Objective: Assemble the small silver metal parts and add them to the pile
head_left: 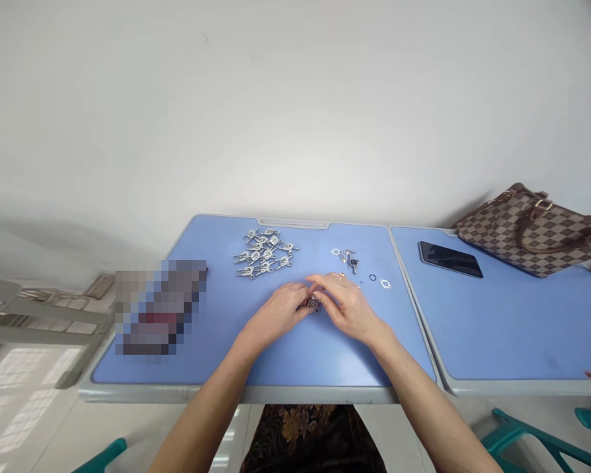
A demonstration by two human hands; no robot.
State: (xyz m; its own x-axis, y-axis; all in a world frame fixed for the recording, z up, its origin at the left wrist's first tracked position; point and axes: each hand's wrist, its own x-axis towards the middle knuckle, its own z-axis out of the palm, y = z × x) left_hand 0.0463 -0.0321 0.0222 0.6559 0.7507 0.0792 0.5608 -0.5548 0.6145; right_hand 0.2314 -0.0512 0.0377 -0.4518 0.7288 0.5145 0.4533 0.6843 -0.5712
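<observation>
Over the middle of the blue desk [211, 341], both hands meet around a small metal fitting [314, 303], mostly covered by fingers. My left hand [283, 307] is closed on its left side. From the right, my right hand [349, 306] pinches the same fitting, with a ring on one finger. Beyond my left hand lies a group of several similar silver metal fittings [264, 255]. Past my right hand are loose small parts: a dark-centred metal piece [353, 263], a pale flat gasket [335, 252], a dark O-ring [373, 277] and a white two-eared gasket [385, 284].
A blurred-out rectangular object [165, 312] lies at the desk's left. On the adjoining right desk [502, 328] are a black phone [450, 259] and a checkered handbag [536, 230]. A wall [295, 118] stands behind; green stools [512, 437] are below.
</observation>
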